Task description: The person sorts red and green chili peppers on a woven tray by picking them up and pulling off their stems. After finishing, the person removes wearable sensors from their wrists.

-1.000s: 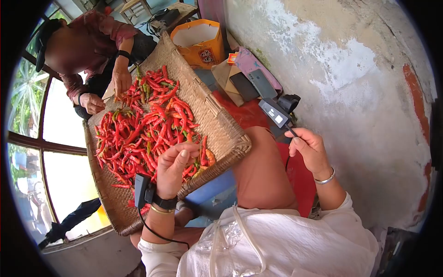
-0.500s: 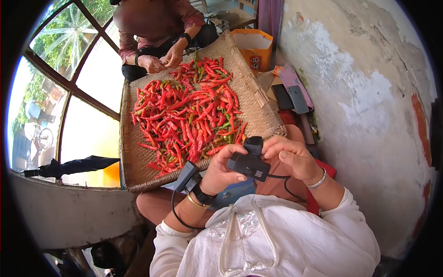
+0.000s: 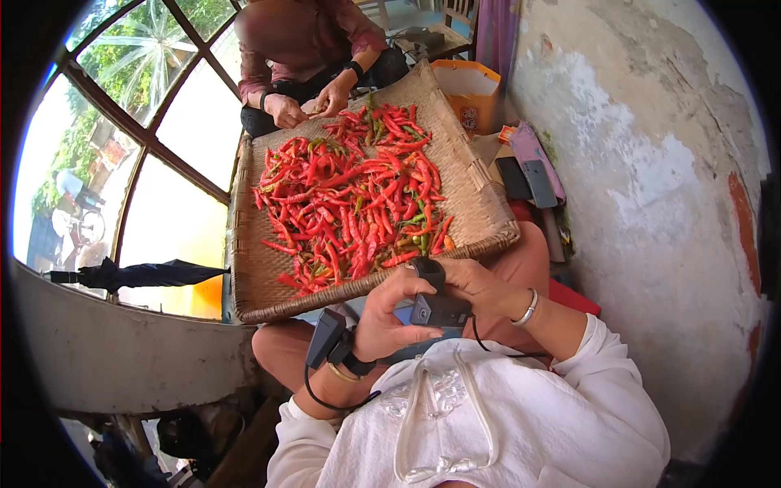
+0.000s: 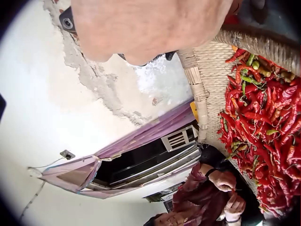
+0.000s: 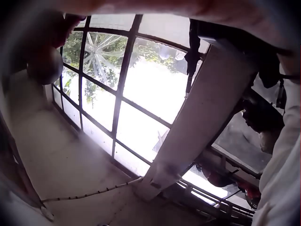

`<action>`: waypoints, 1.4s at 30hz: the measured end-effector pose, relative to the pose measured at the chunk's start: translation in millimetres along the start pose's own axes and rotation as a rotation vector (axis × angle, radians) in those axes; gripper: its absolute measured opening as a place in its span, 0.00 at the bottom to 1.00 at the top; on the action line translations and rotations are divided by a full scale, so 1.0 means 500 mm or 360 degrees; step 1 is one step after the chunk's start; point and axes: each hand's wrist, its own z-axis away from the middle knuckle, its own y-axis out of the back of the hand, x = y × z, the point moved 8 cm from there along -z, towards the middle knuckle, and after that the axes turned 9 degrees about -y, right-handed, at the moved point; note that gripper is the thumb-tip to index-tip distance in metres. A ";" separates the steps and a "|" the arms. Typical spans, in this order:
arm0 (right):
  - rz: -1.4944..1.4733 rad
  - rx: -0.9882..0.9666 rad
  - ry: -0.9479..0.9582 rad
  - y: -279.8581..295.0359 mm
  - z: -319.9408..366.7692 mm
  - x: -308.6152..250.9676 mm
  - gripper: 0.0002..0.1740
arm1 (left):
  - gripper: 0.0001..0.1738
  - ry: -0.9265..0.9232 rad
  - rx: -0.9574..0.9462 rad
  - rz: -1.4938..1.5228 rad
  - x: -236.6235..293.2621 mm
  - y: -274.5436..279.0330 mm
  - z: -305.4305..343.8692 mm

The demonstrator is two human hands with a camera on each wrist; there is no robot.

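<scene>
A small black wrist camera [image 3: 439,311] with a dark strap [image 3: 428,273] and a cable is between the two hands, over the lap. My left hand [image 3: 394,313] grips its near side, thumb below and fingers above. The right hand [image 3: 486,291] has its fingers bent at the strap and the camera's far side; its fingertips are partly hidden. Another black camera [image 3: 327,337] is strapped on the left wrist. In the left wrist view a hand [image 4: 150,26] fills the top. Beyond the hands, red chili peppers [image 3: 350,203] lie piled in a woven tray [image 3: 464,183].
Across the tray a person's hands [image 3: 309,107] meet at its far edge. Two phones [image 3: 538,183], an orange bag [image 3: 465,89] and a wall [image 3: 634,163] stand to the right. A folded umbrella [image 3: 154,275] leans at the window [image 5: 117,94] on the left.
The right hand has come left, bringing the camera to the left hand, which now grips it. The right fingers have moved to the strap. The head view has swung round.
</scene>
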 end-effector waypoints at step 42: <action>-0.1626 -0.0565 -0.0399 -0.122 -0.082 -0.001 0.33 | 0.22 0.0571 0.0322 0.0005 0.043 -0.002 0.071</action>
